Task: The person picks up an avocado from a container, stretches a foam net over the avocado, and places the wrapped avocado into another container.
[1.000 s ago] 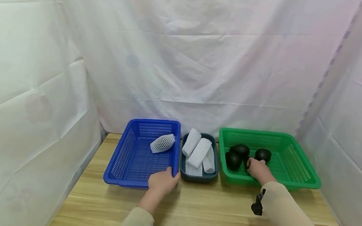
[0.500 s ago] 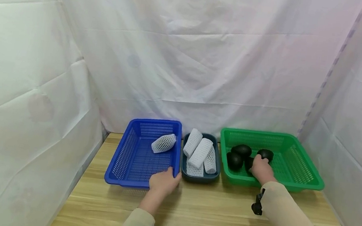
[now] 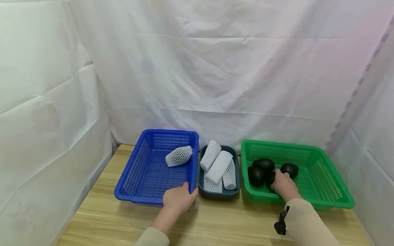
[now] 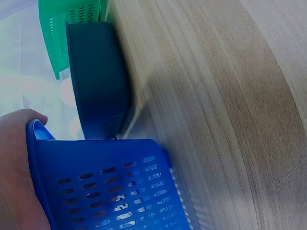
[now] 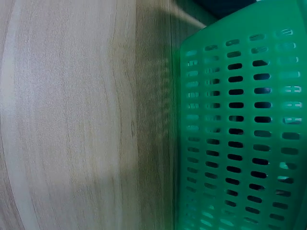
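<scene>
At the front right corner of the blue basket (image 3: 126,172), my left hand (image 3: 178,198) grips the rim. A white foam net (image 3: 179,156) with a bulging shape lies inside; its contents cannot be made out. My right hand (image 3: 283,185) reaches into the green basket (image 3: 338,198) and grips a dark avocado (image 3: 269,179), partly covered by the fingers. Other dark avocados lie around it: one avocado (image 3: 289,169) behind to the right, two on the left. The right wrist view shows only the green basket's slotted wall (image 5: 240,143), with the hand hidden.
Between the two baskets stands a small dark teal bin (image 3: 218,195) holding several white foam net sleeves (image 3: 219,167). All three containers sit on a wooden table (image 3: 220,235), close to the white cloth (image 3: 223,81) at the back. Cloth also hangs on both sides.
My right hand has shifted slightly at the avocado in the green basket, baring more of the fruits. The left hand keeps its place on the blue rim. The head view has drifted a little.
</scene>
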### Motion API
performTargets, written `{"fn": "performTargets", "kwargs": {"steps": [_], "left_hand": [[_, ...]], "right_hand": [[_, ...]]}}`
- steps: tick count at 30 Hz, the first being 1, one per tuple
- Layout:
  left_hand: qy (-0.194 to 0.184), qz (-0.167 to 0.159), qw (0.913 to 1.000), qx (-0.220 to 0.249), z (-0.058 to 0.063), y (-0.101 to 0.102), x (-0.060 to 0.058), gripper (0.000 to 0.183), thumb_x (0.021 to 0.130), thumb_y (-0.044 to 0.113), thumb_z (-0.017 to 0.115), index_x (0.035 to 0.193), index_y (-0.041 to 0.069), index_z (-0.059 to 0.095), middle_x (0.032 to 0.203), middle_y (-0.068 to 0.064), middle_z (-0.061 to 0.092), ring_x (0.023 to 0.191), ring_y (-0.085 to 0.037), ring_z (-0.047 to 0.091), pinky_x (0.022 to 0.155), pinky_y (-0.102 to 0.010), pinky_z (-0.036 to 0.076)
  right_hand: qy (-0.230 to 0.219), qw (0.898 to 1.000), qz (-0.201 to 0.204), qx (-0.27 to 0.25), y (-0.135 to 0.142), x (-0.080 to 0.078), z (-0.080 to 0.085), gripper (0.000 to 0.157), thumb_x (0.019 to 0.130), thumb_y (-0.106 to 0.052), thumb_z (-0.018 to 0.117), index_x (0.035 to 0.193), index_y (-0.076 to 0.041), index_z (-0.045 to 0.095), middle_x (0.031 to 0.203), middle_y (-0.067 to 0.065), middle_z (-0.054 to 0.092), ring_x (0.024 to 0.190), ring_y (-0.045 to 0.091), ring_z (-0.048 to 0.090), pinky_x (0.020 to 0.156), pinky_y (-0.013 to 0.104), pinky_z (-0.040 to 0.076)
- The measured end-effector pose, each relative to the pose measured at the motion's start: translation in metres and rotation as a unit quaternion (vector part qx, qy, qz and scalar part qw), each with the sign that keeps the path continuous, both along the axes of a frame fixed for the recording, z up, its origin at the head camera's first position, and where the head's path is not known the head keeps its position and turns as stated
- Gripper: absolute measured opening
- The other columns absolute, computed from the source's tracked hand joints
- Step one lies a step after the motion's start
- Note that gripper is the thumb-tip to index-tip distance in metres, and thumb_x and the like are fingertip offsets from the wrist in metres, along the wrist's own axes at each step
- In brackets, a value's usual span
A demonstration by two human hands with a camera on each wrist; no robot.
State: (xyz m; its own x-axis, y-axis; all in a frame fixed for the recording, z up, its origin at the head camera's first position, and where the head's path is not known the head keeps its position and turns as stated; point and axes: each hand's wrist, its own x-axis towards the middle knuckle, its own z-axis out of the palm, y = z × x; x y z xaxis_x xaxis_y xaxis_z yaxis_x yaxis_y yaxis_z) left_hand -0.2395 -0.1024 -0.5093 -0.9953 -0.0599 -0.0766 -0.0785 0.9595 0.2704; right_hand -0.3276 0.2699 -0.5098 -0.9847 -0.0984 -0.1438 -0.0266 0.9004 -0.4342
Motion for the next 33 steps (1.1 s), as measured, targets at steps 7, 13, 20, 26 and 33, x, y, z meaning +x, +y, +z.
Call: {"fn": "performTargets", "kwargs": {"steps": [7,13,20,26,33], "left_hand": [[0.004,-0.003,1.0,-0.001,0.002,0.0,0.0,0.064,0.094,0.057,0.042,0.134,0.009,0.057,0.107,-0.013,0.07,0.092,-0.032,0.066,0.067,-0.045,0.05],[0.0,-0.003,1.0,-0.004,0.001,0.0,0.001,0.067,0.095,0.058,0.041,0.136,0.009,0.056,0.111,-0.014,0.069,0.094,-0.033,0.066,0.068,-0.045,0.05],[0.004,-0.005,0.9999,-0.009,0.001,-0.003,0.0,0.067,0.094,0.061,0.041,0.136,0.012,0.057,0.115,-0.012,0.068,0.095,-0.032,0.066,0.07,-0.046,0.05],[0.006,-0.007,1.0,0.0,0.001,-0.005,-0.001,0.067,0.093,0.06,0.043,0.137,0.011,0.056,0.117,-0.012,0.067,0.098,-0.033,0.065,0.072,-0.047,0.05],[0.045,0.002,0.9969,0.065,0.005,-0.006,0.002,0.064,0.093,0.058,0.05,0.133,0.009,0.058,0.119,-0.016,0.065,0.107,-0.035,0.062,0.081,-0.05,0.051]], "right_hand": [[0.037,0.999,-0.019,-0.031,0.001,-0.001,-0.002,0.058,0.091,-0.01,0.059,0.142,0.008,0.037,0.134,0.048,0.024,0.073,0.037,0.054,0.061,0.046,0.043],[0.106,0.992,-0.017,-0.066,0.005,0.004,-0.001,0.064,0.092,-0.019,0.064,0.144,0.005,0.036,0.131,0.043,0.03,0.096,0.051,0.053,0.072,0.058,0.046],[0.132,0.985,-0.003,-0.111,0.003,0.012,0.011,0.071,0.092,-0.025,0.066,0.147,0.002,0.031,0.138,0.036,0.031,0.115,0.052,0.044,0.085,0.065,0.042],[0.144,0.979,0.002,-0.142,-0.006,0.027,0.028,0.072,0.093,-0.027,0.068,0.146,0.002,0.03,0.144,0.031,0.033,0.126,0.049,0.037,0.093,0.064,0.039],[0.143,0.974,0.018,-0.173,-0.02,0.05,0.047,0.075,0.092,-0.037,0.068,0.147,-0.001,0.031,0.144,0.028,0.034,0.127,0.046,0.038,0.094,0.063,0.038]]}}
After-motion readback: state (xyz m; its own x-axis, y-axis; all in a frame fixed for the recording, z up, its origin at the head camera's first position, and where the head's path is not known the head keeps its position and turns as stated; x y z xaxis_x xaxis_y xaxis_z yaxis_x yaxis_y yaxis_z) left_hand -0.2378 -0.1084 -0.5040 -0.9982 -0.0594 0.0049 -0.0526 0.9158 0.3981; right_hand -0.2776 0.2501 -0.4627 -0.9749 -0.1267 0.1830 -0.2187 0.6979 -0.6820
